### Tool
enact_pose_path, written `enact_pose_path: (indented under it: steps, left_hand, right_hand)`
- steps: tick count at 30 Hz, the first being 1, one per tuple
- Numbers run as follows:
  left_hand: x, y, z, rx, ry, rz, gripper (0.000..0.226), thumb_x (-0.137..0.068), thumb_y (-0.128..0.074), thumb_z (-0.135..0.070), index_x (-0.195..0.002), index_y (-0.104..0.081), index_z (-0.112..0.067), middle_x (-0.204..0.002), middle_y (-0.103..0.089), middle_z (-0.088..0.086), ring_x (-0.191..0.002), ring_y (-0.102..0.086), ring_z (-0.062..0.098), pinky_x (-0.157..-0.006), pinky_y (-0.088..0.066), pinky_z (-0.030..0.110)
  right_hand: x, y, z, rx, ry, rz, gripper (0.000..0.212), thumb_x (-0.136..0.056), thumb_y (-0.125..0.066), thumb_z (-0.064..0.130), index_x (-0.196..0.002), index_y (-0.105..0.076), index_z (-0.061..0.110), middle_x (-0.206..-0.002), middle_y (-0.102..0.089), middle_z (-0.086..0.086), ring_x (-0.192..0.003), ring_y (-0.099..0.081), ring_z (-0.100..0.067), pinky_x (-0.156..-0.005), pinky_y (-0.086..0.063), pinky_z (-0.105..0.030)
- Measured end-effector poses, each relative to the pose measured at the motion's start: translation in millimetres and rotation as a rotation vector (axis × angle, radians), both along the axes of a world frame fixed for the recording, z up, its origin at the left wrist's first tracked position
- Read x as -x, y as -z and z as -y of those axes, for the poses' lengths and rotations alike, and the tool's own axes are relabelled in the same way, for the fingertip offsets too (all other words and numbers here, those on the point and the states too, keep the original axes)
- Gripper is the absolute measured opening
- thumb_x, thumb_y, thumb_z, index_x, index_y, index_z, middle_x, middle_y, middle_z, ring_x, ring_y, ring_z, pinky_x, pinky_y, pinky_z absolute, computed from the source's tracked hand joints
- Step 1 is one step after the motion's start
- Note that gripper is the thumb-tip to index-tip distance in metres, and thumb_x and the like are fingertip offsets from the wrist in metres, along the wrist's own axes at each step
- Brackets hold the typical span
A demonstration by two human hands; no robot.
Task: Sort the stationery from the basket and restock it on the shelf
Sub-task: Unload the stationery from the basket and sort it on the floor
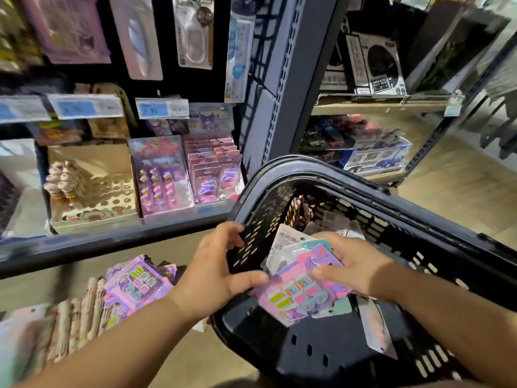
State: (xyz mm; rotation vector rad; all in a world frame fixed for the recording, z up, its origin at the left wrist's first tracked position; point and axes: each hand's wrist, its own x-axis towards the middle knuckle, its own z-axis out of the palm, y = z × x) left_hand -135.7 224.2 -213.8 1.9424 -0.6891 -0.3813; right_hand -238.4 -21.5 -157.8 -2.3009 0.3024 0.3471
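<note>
As right hand [355, 264] pinches sticker card [299, 295], long axis diagonal, header up-right, left hand [212, 273] grip unclear

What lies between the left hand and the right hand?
In the head view, a purple sticker card lies between left hand and right hand, over other packs, inside the black basket.

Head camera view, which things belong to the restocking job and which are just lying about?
Job: black basket; purple sticker pack in the right hand; left hand at the basket's wall; matching purple packs piled at lower left; pink packs on the shelf.
Lying about: boxed toy bus; black-and-white boxes on the neighbouring shelf.
</note>
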Motion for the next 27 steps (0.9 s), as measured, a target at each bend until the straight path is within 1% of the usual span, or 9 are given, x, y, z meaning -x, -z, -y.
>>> enact_pose_path:
  steps: [3,7,11,14,17,19,21,23,27]
  left_hand:
    - [4,-20,-11,0.038,0.223,-0.217,0.101,-0.052,-0.090,-0.046,-0.132,-0.028,-0.047,-0.132,-0.048,-0.015,-0.123,-0.044,-0.007,-0.108,-0.035,0.016]
    - [0,-47,-37,0.163,0.360,-0.512,0.109,-0.070,-0.083,0.004,-0.146,-0.015,-0.034,-0.133,-0.059,-0.004,-0.119,-0.061,0.012,-0.100,-0.051,0.037]
    - [-23,-77,-78,0.218,0.200,-0.552,0.085,-0.064,-0.088,-0.012,-0.129,-0.039,-0.037,-0.119,-0.067,0.000,-0.104,-0.069,0.017,-0.089,-0.056,0.040]
    - [-47,-91,-114,0.315,-0.007,-0.638,0.090,-0.049,-0.091,-0.030,-0.129,-0.051,-0.022,-0.121,-0.068,0.009,-0.107,-0.062,0.034,-0.092,-0.039,0.047]
    - [-58,-97,-161,0.312,-0.078,-0.708,0.086,-0.051,-0.095,-0.037,-0.125,-0.057,-0.014,-0.132,-0.055,0.029,-0.104,-0.041,0.033,-0.086,-0.027,0.048]
    - [-57,-93,-196,0.316,-0.162,-0.758,0.071,-0.052,-0.090,-0.036,-0.113,-0.063,-0.010,-0.121,-0.064,0.026,-0.092,-0.054,0.032,-0.083,-0.041,0.043]
    - [-52,-80,-232,0.325,-0.226,-0.816,0.057,-0.061,-0.085,-0.036,-0.109,-0.068,-0.009,-0.117,-0.068,0.019,-0.088,-0.065,0.028,-0.081,-0.050,0.035]
    - [-48,-63,-265,0.387,-0.289,-0.909,0.048,-0.073,-0.068,-0.041,-0.109,-0.072,-0.010,-0.116,-0.070,0.017,-0.089,-0.070,0.028,-0.085,-0.051,0.037]
    - [-32,-18,-314,0.477,-0.346,-1.078,0.055,-0.087,-0.053,-0.055,-0.119,-0.071,-0.014,-0.128,-0.062,0.025,-0.105,-0.064,0.034,-0.081,-0.050,0.034]
  right_hand:
    - [-6,-33,-26,-0.091,-0.089,0.021,0.037,-0.087,-0.070,0.023,-0.116,-0.055,0.039,-0.105,-0.072,0.014,-0.099,-0.068,-0.006,-0.088,-0.055,-0.034]
    - [-25,-69,-66,-0.209,-0.141,0.084,0.031,-0.086,-0.069,0.013,-0.112,-0.059,0.026,-0.106,-0.069,0.011,-0.101,-0.067,-0.006,-0.087,-0.053,-0.025]
    - [-62,-77,-109,-0.421,-0.016,0.163,0.031,-0.078,-0.075,0.019,-0.106,-0.063,0.013,-0.104,-0.073,-0.008,-0.094,-0.070,-0.022,-0.087,-0.053,-0.037]
    - [-98,-72,-143,-0.514,0.107,0.157,0.025,-0.086,-0.070,0.017,-0.106,-0.065,0.004,-0.102,-0.072,-0.019,-0.089,-0.070,-0.034,-0.087,-0.052,-0.045]
    - [-130,-62,-194,-0.585,0.119,0.114,0.047,-0.077,-0.079,0.027,-0.109,-0.064,-0.004,-0.104,-0.070,-0.024,-0.096,-0.068,-0.040,-0.093,-0.051,-0.057]
    - [-147,-50,-227,-0.612,0.085,0.068,0.054,-0.073,-0.083,0.031,-0.110,-0.062,-0.002,-0.103,-0.071,-0.021,-0.092,-0.069,-0.035,-0.089,-0.055,-0.051]
    - [-159,-34,-260,-0.632,0.041,0.022,0.030,-0.081,-0.076,0.016,-0.104,-0.062,0.002,-0.090,-0.071,-0.013,-0.072,-0.070,-0.020,-0.068,-0.059,-0.028]
    - [-165,-21,-290,-0.640,0.012,-0.016,0.033,-0.083,-0.074,0.012,-0.109,-0.053,0.013,-0.092,-0.065,-0.003,-0.063,-0.063,-0.006,-0.052,-0.051,-0.015]
    - [-160,18,-338,-0.585,-0.079,-0.048,0.052,-0.078,-0.079,0.024,-0.112,-0.040,0.025,-0.094,-0.058,0.003,-0.068,-0.061,-0.009,-0.054,-0.050,-0.020]
